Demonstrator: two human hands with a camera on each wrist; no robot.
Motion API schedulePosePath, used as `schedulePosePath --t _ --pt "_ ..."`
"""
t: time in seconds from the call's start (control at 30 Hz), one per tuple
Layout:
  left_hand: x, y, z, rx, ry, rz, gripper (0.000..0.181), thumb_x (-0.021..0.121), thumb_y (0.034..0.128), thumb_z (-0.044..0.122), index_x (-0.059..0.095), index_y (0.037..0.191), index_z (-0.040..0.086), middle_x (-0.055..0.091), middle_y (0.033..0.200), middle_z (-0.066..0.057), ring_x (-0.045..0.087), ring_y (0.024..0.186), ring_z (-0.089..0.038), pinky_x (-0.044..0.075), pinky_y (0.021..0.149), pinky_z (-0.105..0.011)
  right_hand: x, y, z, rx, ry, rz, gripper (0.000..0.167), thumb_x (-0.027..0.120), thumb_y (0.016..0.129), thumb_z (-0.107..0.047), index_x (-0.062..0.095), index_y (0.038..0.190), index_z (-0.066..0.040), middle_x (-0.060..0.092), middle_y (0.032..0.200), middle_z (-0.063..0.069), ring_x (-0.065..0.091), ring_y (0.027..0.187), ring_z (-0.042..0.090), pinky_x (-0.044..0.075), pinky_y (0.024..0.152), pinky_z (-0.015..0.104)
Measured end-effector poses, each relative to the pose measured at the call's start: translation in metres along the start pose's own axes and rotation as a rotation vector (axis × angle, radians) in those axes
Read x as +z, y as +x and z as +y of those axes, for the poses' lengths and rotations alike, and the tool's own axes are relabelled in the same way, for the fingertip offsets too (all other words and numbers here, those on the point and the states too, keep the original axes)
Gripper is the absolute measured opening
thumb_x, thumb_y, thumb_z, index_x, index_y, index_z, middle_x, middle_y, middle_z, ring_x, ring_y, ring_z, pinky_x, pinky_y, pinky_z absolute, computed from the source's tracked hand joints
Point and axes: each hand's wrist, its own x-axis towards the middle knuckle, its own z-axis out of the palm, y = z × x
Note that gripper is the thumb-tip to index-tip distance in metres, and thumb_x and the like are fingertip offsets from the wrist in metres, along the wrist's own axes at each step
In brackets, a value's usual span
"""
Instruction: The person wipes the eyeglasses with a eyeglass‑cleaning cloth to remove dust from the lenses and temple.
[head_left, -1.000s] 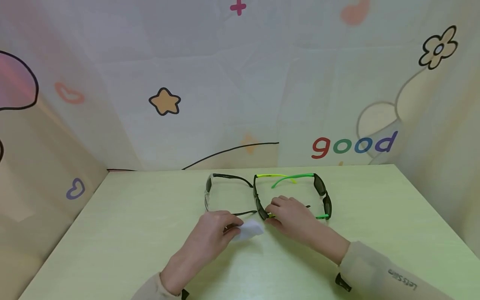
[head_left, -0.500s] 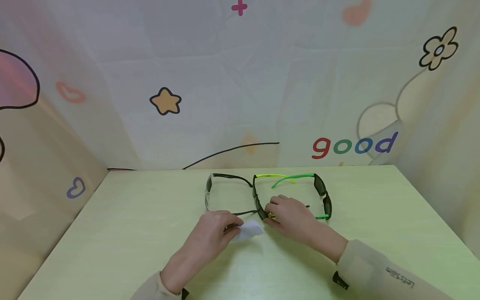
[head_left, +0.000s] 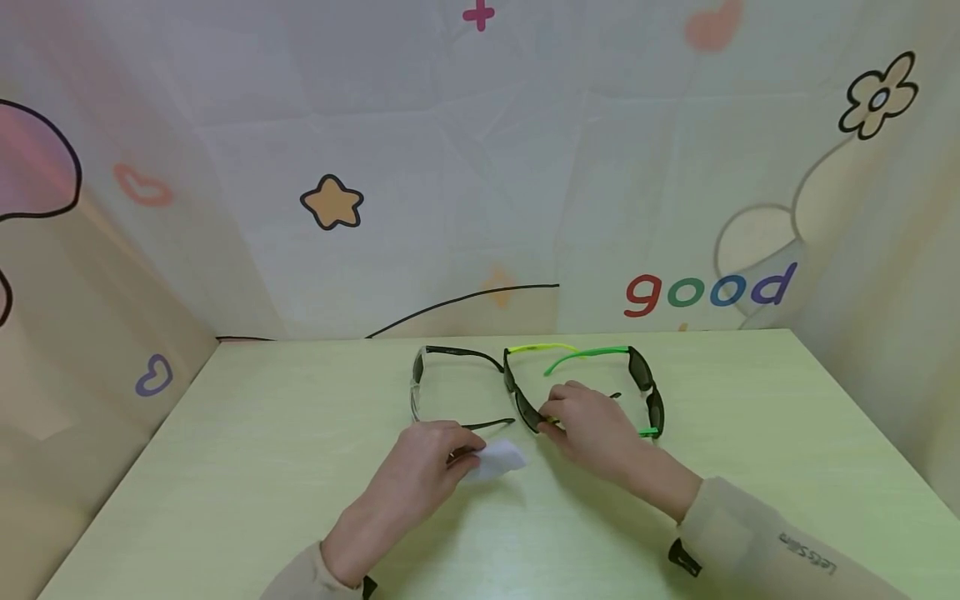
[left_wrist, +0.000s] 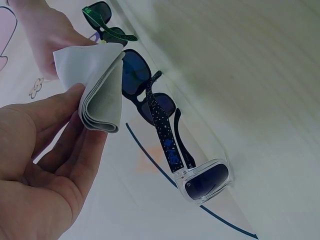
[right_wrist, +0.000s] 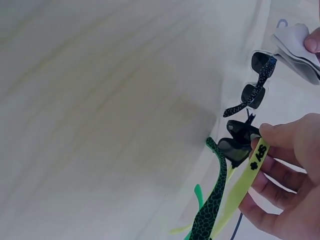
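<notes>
My left hand pinches a folded pale cloth between thumb and fingers, just above the table; its layered folds show in the left wrist view. With thumb and fingers my right hand grips the yellow temple of black-fronted sunglasses, near the hinge. These stand on the table in the middle of a row, temples unfolded. On their left are clear-framed sunglasses with black speckled temples, partly behind my left hand in the head view. Green-templed sunglasses stand on the right, partly hidden by my right hand.
The pale table runs back to a printed curtain that also hangs at both sides. The sunglasses stand close together near the table's back edge, and the yellow and green temples overlap.
My right hand has shifted slightly right and back, turning the near end of the yellow-templed sunglasses rightward, away from the clear pair's temple tip. My left hand and the cloth stay nearly still.
</notes>
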Motion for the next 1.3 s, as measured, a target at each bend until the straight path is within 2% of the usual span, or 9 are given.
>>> schedulePosePath --t 0.37,0.5,0.63,0.87,1.07,1.3 --pt "-0.001 0.000 0.002 -0.017 0.026 0.032 0.014 0.083 0.0833 0.000 0.080 0.096 0.006 0.074 0.087 0.000 0.068 0.076 -0.010 0.055 0.066 -0.022 -0.017 -0.003 0.006 -0.041 0.155 0.061 0.010 0.084 0.083 -0.003 0.077 0.088 -0.008 0.064 0.083 -0.006 0.059 0.082 0.017 0.055 0.071 0.031" --pt "0.000 0.001 0.003 -0.019 0.053 0.082 0.015 0.084 0.0832 0.000 0.080 0.096 0.007 0.074 0.088 -0.001 0.068 0.076 -0.012 0.056 0.065 -0.023 -0.025 -0.004 0.006 -0.048 0.220 0.083 0.008 0.082 0.086 -0.002 0.077 0.092 -0.007 0.067 0.090 -0.003 0.062 0.090 0.018 0.056 0.078 0.034" --pt "0.000 0.002 0.003 -0.016 0.039 0.150 0.016 0.084 0.0824 -0.001 0.080 0.096 0.007 0.075 0.090 -0.002 0.068 0.074 -0.011 0.056 0.063 -0.022 -0.031 -0.005 0.007 -0.074 0.266 0.118 0.011 0.080 0.088 0.000 0.075 0.096 -0.006 0.068 0.097 0.000 0.062 0.094 0.019 0.057 0.080 0.035" --pt "0.003 0.002 0.004 -0.009 0.014 0.215 0.016 0.084 0.0813 -0.003 0.080 0.094 0.006 0.074 0.089 -0.002 0.068 0.073 -0.011 0.056 0.063 -0.020 -0.035 -0.007 0.011 -0.102 0.280 0.140 0.015 0.076 0.090 0.003 0.068 0.102 -0.001 0.063 0.102 0.005 0.061 0.098 0.021 0.057 0.081 0.035" --pt "0.002 0.002 0.006 -0.014 0.011 0.228 0.015 0.083 0.0818 -0.004 0.079 0.094 0.005 0.074 0.089 -0.003 0.069 0.073 -0.012 0.057 0.063 -0.022 -0.036 -0.008 0.012 -0.115 0.269 0.147 0.020 0.076 0.089 0.006 0.066 0.106 0.002 0.062 0.103 0.007 0.061 0.095 0.022 0.058 0.079 0.032" --pt "0.002 0.003 0.005 -0.008 -0.023 0.245 0.016 0.085 0.0808 -0.003 0.079 0.093 0.005 0.075 0.089 -0.004 0.069 0.074 -0.011 0.058 0.064 -0.022 -0.036 -0.008 0.011 -0.186 0.215 0.218 0.026 0.080 0.084 0.008 0.068 0.105 0.001 0.062 0.103 0.007 0.063 0.096 0.022 0.059 0.078 0.032"
